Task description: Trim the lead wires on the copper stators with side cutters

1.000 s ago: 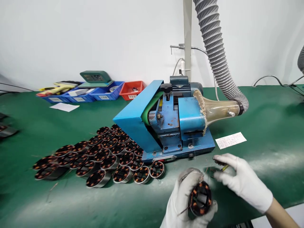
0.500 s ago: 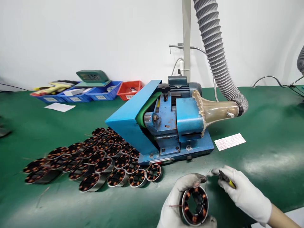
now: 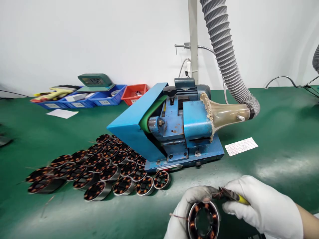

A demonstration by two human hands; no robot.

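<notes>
In my gloved left hand (image 3: 180, 212) is a motor stator (image 3: 214, 217), a metal ring with copper windings, its open face turned toward me. A loose copper wire (image 3: 178, 216) sticks out of it to the left. My right hand (image 3: 264, 205), also in a white glove, is closed around yellow-handled cutting pliers (image 3: 230, 195). Their jaws point left and lie at thin wires beside my left fingertips, just above the stator. Whether the jaws touch the wire, I cannot tell. Part of the stator is cut off by the bottom edge.
Several more stators (image 3: 109, 172) stand grouped on the green table (image 3: 74, 212) at left. A blue belt sander (image 3: 171, 126) with a grey suction hose (image 3: 221, 43) occupies the middle. Behind are blue bins (image 3: 106, 100) and a red bin (image 3: 129, 94). A paper label (image 3: 241, 146) lies right.
My right hand has brought the pliers left and slightly down, up to the wires by my left fingers. The stator has sunk a little lower in view, with its face still toward me.
</notes>
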